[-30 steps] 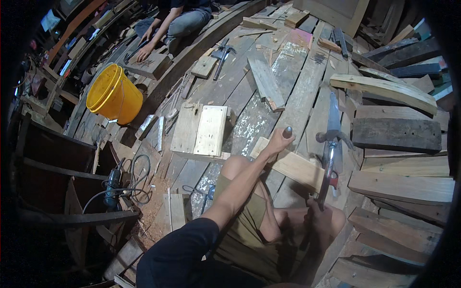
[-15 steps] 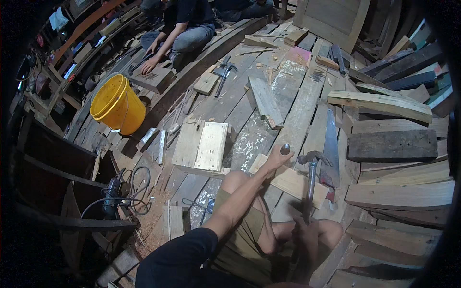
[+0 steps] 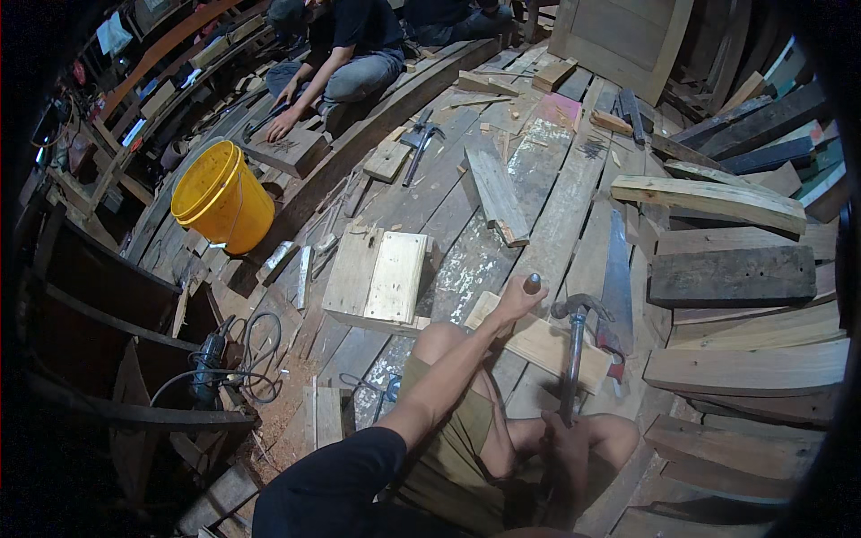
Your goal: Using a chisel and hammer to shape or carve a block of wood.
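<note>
My left hand [image 3: 515, 301] is closed around an upright metal-topped tool [image 3: 532, 282] over a pale plank [image 3: 545, 350] that lies by my bent knees. My right hand [image 3: 563, 439] grips the shaft of a claw hammer [image 3: 576, 336], whose head hangs just right of my left hand, above or near the plank's right part. A handsaw [image 3: 615, 278] with a red handle lies right of the plank. Left of my hands sits a wooden block assembly [image 3: 391, 276] with a pale board on top. The lower end of the tool in my left hand is hidden.
Timber pieces [image 3: 726, 273] line the right. A yellow bucket [image 3: 224, 211] and corded power tool [image 3: 206, 366] are at left. Offcuts [image 3: 489, 184] and another hammer [image 3: 421, 148] lie ahead on the plank floor. A co-worker [image 3: 350, 67] sits at upper left, another person [image 3: 453, 22] behind; a door panel [image 3: 614, 40] leans behind.
The hammer head has come down and leftward toward my left hand since a second ago, then moved slightly lower. The view has shifted, so the surroundings sit lower in the picture.
</note>
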`<state>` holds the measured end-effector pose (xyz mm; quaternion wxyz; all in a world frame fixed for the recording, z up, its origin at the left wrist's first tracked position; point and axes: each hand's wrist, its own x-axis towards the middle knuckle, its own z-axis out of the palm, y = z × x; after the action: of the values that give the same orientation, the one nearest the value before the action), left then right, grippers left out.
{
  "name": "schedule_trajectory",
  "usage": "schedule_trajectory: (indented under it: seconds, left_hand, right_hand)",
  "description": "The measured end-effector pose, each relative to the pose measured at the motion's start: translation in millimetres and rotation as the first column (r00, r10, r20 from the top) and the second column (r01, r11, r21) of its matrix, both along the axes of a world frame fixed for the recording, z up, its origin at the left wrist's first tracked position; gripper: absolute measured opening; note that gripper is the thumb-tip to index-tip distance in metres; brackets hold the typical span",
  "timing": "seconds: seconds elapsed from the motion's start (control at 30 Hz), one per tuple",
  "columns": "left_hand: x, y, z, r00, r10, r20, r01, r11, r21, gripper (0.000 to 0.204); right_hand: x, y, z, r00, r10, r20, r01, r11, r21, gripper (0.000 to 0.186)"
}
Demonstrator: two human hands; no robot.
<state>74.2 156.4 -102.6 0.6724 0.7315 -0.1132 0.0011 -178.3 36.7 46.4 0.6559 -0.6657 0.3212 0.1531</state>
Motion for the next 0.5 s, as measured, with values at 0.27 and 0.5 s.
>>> schedule_trajectory:
  seconds: [0.27,0.5]
  left_hand:
    - [-4,-2,5,0.997,0.057,0.058,-0.056,0.998,-0.027,0.027]
    - [-8,-3,11,1.000,0.009,0.002,-0.009,0.998,-0.055,0.029]
  right_hand:
    - [-2,-4,-5,0.999,-0.024,-0.031,0.022,0.998,-0.061,0.024]
    - [-4,-3,-6,0.999,-0.032,0.009,0.032,0.999,-0.044,0.028]
